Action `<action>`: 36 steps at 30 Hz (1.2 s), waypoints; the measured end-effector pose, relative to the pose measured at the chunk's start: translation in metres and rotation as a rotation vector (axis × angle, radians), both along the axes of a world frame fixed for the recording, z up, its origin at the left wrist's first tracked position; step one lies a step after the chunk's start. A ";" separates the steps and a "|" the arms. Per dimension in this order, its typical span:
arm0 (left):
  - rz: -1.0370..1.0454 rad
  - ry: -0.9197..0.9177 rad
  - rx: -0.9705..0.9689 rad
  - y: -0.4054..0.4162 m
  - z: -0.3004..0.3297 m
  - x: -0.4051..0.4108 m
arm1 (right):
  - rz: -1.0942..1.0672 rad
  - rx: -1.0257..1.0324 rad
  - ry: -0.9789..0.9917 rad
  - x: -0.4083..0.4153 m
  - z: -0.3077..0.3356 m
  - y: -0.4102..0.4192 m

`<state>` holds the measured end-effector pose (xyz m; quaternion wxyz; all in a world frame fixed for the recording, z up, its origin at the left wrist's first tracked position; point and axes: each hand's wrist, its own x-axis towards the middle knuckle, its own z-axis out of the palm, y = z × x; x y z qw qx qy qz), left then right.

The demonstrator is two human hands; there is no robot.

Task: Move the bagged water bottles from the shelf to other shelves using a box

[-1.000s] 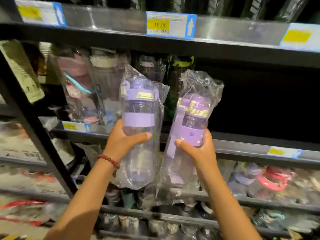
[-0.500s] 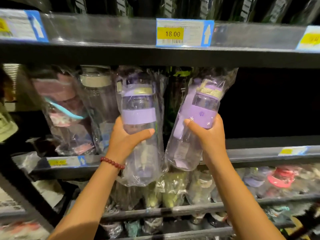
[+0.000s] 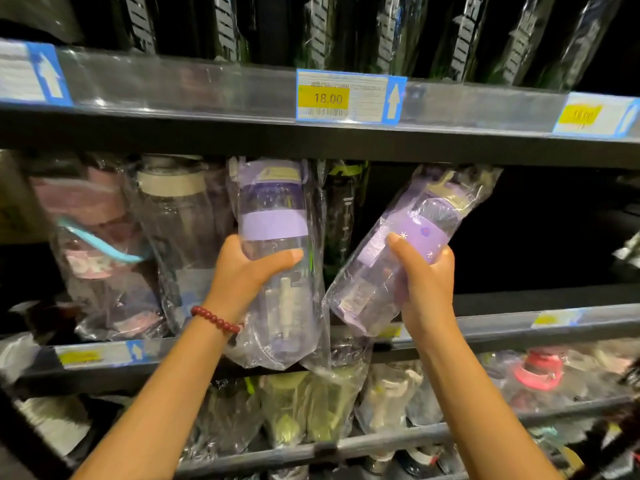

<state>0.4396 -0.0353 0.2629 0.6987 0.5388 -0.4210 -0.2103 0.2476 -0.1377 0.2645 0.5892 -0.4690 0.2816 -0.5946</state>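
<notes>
My left hand (image 3: 246, 271) grips an upright clear bottle with a purple band (image 3: 273, 216), sealed in a plastic bag, its lid just under the upper shelf. My right hand (image 3: 424, 278) grips a second bagged purple bottle (image 3: 408, 237), tilted with its top leaning right into the dark gap of the middle shelf (image 3: 519, 322). Both bottles hang in front of that shelf's edge. No box is in view.
Bagged bottles with pink and cream lids (image 3: 166, 223) stand at the left of the middle shelf. Dark bagged bottles (image 3: 388, 32) fill the top shelf above an 18.00 price tag (image 3: 341, 98). More bagged bottles (image 3: 533, 372) crowd the shelf below.
Both hands have lifted their bottles up and into the middle shelf opening. The right bottle has tilted further to the right. The view has moved closer.
</notes>
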 end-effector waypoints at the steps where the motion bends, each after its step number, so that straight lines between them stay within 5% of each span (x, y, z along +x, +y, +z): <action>1: 0.004 0.011 0.007 -0.002 0.002 0.000 | -0.013 0.002 -0.016 0.000 0.001 -0.001; 18: 0.066 -0.008 -0.031 -0.001 0.006 -0.006 | -0.224 -0.246 0.110 0.025 -0.020 -0.005; 36: 0.124 0.216 -0.167 -0.025 -0.002 -0.041 | -0.290 -0.352 0.296 0.011 -0.035 -0.023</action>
